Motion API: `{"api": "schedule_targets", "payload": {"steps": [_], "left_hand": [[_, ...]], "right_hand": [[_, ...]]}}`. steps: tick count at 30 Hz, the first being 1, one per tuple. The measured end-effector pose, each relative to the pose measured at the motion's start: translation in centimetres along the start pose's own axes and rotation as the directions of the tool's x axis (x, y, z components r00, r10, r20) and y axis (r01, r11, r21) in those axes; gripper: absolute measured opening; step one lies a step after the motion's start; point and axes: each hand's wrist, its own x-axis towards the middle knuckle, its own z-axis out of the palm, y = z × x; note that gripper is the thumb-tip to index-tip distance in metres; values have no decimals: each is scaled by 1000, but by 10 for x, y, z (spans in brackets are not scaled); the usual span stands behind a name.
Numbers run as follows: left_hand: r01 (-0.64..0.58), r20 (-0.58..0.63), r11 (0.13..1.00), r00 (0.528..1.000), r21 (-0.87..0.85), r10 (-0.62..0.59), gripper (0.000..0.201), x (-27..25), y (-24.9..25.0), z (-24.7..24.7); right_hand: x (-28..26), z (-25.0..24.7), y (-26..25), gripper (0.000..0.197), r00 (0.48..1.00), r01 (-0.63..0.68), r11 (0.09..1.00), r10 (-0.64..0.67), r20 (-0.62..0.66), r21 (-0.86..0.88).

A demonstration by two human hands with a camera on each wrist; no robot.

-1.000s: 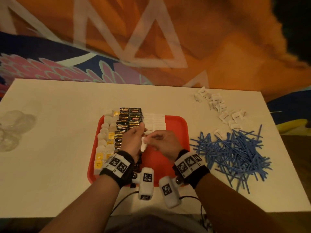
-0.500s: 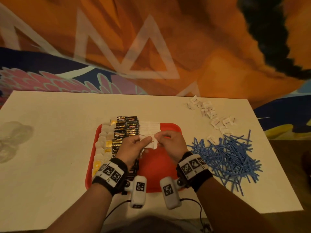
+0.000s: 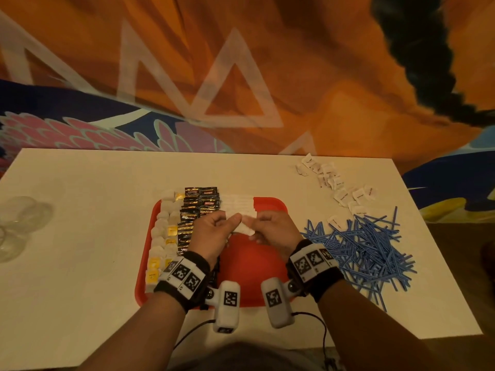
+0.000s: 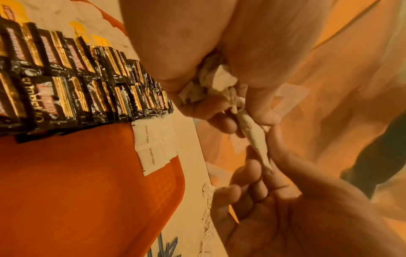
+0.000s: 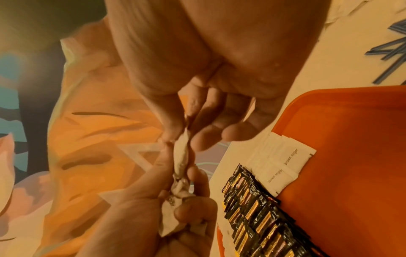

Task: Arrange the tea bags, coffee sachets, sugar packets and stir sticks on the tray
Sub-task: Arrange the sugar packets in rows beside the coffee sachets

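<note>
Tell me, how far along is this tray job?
Tea bags and coffee sachets already line the tray, with a short row of sugar packets. Both hands, left hand and right hand, pinch more packets now. Loose packets and every stir stick lie on the table.

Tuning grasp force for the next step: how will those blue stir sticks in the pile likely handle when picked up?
The stir sticks look thin and straight, so probably light and fairly stiff. They lie crisscrossed in a loose heap on the table, so lifting one may drag or flick its neighbours. Narrow and smooth-looking, they might slip from a loose grip; whether they are round enough to roll cannot be told.
</note>
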Motion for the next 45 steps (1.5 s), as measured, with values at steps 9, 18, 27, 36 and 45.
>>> {"api": "schedule_targets", "payload": {"steps": [9,18,27,36,45], "left_hand": [[2,-17,1000,1000,-11,-2,19,-1,-2,3],[2,-158,1000,987,30,3,17,1,-13,-2],[-160,7,958,987,238,163,35,-4,-23,-12],[-29,-133,955,989,296,71,30,15,-37,-35],[47,-235,968,972,247,12,27,8,-48,-73]], "right_hand": [[-3,5,11,14,998,28,992,-21,-51,125],[4,4,26,22,997,-25,993,33,-67,118],[24,5,43,22,988,-153,979,155,-3,136],[57,3,65,23,980,-178,983,182,-75,54],[109,14,94,32,964,-248,958,230,-132,-141]]}}
